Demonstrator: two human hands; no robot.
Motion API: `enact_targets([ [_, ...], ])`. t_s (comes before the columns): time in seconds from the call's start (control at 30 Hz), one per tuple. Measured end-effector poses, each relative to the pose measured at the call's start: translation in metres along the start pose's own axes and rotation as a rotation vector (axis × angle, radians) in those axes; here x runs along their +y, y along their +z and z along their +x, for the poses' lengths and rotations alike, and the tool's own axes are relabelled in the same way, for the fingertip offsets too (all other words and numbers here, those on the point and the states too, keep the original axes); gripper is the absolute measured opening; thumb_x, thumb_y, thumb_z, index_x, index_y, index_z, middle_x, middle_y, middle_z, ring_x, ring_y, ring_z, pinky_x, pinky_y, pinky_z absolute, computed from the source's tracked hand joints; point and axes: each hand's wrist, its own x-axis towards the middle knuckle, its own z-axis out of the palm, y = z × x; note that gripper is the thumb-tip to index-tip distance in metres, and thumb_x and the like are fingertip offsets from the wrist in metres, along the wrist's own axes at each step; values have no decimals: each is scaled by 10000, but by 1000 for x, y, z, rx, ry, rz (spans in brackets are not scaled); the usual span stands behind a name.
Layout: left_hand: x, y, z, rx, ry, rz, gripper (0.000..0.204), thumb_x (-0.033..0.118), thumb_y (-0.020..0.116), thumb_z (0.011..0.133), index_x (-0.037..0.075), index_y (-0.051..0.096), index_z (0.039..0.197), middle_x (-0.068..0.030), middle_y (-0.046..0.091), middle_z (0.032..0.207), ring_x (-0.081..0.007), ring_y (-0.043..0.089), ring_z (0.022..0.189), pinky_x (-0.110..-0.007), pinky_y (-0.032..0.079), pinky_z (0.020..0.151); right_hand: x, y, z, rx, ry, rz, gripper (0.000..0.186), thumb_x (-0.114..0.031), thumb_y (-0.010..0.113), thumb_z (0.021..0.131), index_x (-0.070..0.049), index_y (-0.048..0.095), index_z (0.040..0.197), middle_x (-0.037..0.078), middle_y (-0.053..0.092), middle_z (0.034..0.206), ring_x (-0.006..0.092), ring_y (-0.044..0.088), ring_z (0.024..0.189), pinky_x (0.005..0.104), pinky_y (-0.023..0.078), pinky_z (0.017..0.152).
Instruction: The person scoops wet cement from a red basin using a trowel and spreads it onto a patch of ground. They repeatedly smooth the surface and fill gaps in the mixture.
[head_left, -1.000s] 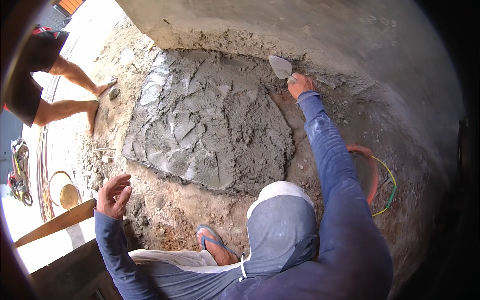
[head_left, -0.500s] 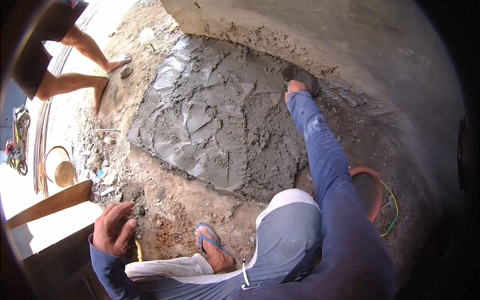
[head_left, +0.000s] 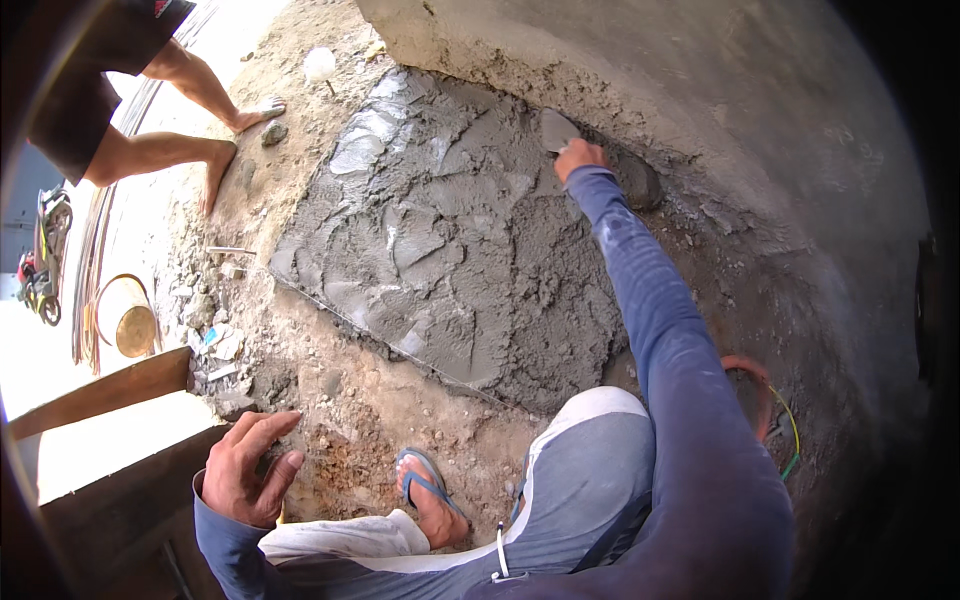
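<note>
My right hand (head_left: 582,158) grips a small trowel (head_left: 559,130), its blade at the top right edge of a rough patch of wet grey mortar (head_left: 450,260), against the foot of the concrete wall (head_left: 680,70). A string runs along the mortar's lower left edge. My left hand (head_left: 250,465) is raised over the dirt ground (head_left: 360,440) at lower left, fingers apart and slightly curled, holding nothing.
Another person's bare legs (head_left: 165,150) stand upper left by a stone (head_left: 272,133). At left are a motorbike (head_left: 45,255), long rods, a bucket (head_left: 133,320), rubble and a wooden board (head_left: 100,390). An orange ring (head_left: 760,380) with a yellow-green hose lies at right.
My right hand moved the trowel down into the mortar's far corner, then slightly up and left. The view has shifted. My left hand stays raised with fingers apart.
</note>
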Motion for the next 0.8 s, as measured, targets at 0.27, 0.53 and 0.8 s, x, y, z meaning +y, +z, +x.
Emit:
enact_targets([
  [0.27,3,8,8,-116,-18,76,344,162,684,837,50,635,1159,-163,634,992,-356,612,843,-403,482,742,-48,59,38,-76,2,-393,362,-292,512,955,-6,672,1110,175,682,1120,331,643,1065,423,511,909],
  [0.53,15,11,21,-138,30,44,333,171,693,839,70,635,1151,-161,639,983,-374,614,854,-419,496,749,-102,22,99,-126,-207,-545,412,-273,547,924,3,628,1219,163,596,1301,363,566,1200,431,478,987],
  [0.8,-6,12,13,-96,11,14,356,168,685,837,39,625,1163,-179,628,969,-385,611,843,-421,490,739,-35,-36,103,-404,-456,-1183,358,-161,535,867,1,664,1159,187,635,1226,372,615,1121,449,513,942],
])
